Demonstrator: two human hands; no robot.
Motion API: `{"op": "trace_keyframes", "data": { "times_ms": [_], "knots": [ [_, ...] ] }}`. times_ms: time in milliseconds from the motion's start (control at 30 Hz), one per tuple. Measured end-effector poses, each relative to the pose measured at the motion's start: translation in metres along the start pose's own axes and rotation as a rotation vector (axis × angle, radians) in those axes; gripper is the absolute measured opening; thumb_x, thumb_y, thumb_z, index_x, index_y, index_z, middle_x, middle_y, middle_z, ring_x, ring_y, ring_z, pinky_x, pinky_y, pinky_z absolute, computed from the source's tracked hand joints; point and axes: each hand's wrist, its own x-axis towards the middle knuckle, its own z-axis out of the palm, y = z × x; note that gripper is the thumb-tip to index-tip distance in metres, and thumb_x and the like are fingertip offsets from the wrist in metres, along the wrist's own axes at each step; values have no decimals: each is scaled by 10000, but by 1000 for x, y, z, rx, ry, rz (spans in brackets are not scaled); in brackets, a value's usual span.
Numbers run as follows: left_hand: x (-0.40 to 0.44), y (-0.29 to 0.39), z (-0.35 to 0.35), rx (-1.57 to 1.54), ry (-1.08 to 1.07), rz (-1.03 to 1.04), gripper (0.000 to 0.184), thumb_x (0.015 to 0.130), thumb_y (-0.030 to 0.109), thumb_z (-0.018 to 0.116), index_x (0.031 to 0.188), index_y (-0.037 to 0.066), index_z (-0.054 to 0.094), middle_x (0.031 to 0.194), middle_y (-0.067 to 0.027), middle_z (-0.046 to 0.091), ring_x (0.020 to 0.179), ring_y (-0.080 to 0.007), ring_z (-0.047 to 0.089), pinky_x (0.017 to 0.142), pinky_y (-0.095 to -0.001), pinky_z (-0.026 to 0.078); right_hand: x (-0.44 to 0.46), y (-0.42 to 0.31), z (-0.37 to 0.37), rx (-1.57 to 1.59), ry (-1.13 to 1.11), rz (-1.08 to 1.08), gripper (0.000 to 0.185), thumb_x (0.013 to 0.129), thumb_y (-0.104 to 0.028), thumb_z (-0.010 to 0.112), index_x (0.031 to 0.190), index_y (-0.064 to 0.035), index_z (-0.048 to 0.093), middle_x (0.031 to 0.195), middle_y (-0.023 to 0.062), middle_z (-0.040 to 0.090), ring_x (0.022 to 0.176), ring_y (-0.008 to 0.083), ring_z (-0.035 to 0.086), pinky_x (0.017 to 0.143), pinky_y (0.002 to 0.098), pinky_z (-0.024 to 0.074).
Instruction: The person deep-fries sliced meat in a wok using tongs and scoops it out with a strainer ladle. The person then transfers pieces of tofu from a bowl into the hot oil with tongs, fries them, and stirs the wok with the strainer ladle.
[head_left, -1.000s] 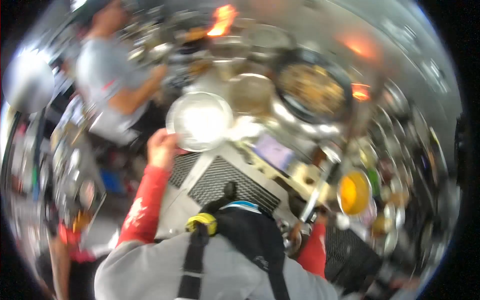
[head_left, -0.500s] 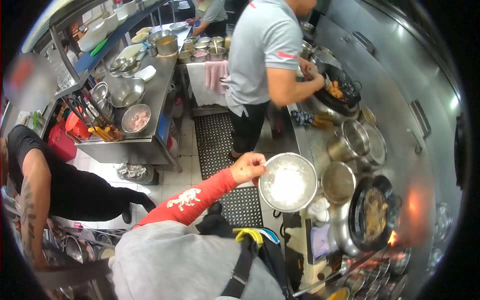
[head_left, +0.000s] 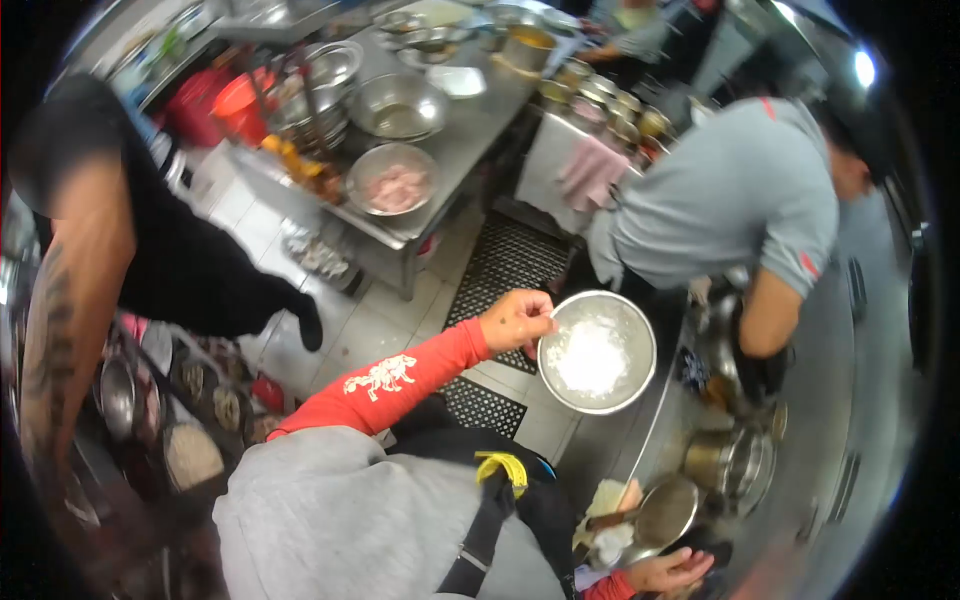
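Note:
My left hand (head_left: 518,322), in a red sleeve, grips the rim of a round metal bowl (head_left: 600,398) between thumb and fingers. Inside it is something white (head_left: 592,358), too bright from glare to make out. The bowl is held up over the gap between floor and counter. At the lower right, my right hand (head_left: 672,570) shows at the end of another red sleeve. Its fingers are stretched out, with nothing visible in them. Just above it lies a round metal pan or strainer (head_left: 666,512) beside a white cloth (head_left: 610,540).
A co-worker in a grey shirt (head_left: 715,195) leans over the stove. Another person's tattooed arm (head_left: 75,290) reaches down at left. On the steel table (head_left: 450,170) stands a bowl of raw meat (head_left: 393,185). Metal pots (head_left: 730,462) stand along the counter. Black mats (head_left: 505,265) cover part of the floor.
My view has turned; the wok and flame have left it. The bowl stays in my left hand. My right hand has come into sight. The grey-shirted co-worker now bends lower.

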Motion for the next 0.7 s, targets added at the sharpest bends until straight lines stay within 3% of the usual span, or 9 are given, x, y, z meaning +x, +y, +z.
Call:
{"op": "trace_keyframes", "data": {
  "times_ms": [33, 67, 267, 500, 633, 700],
  "knots": [
    [-10, 3, -14, -24, 90, 10, 141, 852, 140, 633, 792, 59, 534, 728, -37, 600, 571, -113, 602, 489, -250, 521, 5, -4, 23, 75, -104, -17, 404, 962, -75, 503, 1344, 37, 435, 1329, 178, 481, 1132, 283, 540, 968, 365, 441],
    [-22, 7, -26, -45, 178, 25, 142, 850, 141, 635, 791, 60, 535, 725, -37, 598, 570, -115, 602, 491, -253, 525, 9, -12, 46, 186, -174, -46, 401, 961, -92, 507, 1336, 35, 444, 1358, 182, 452, 1144, 283, 535, 963, 363, 442],
    [-110, 8, -77, -76, 800, 200, 135, 852, 151, 639, 791, 55, 566, 706, -38, 613, 566, -127, 612, 516, -281, 556, 5, -66, 183, 712, -459, -204, 390, 950, -94, 530, 1301, 60, 457, 1340, 185, 468, 1113, 259, 551, 964, 356, 441],
    [-204, -13, -73, -311, 1296, 401, 122, 848, 185, 616, 865, 79, 557, 797, -77, 641, 640, -189, 638, 617, -346, 551, 0, -143, 239, 1049, -712, -301, 376, 946, -51, 506, 1292, 87, 449, 1367, 196, 437, 1095, 274, 558, 958, 364, 453],
    [-248, -24, -81, -382, 1592, 627, 154, 840, 166, 630, 869, 52, 531, 839, -95, 625, 676, -228, 645, 604, -387, 560, -6, -154, 248, 1138, -878, -286, 382, 940, -39, 503, 1297, 82, 446, 1376, 186, 421, 1115, 272, 543, 965, 361, 448],
    [-273, -12, -88, -397, 1797, 783, 137, 838, 148, 627, 881, 44, 549, 839, -95, 626, 645, -204, 622, 584, -357, 552, -8, -162, 243, 1170, -939, -276, 383, 937, -37, 503, 1296, 82, 447, 1378, 181, 419, 1120, 273, 540, 965, 364, 450]
  ]
}}
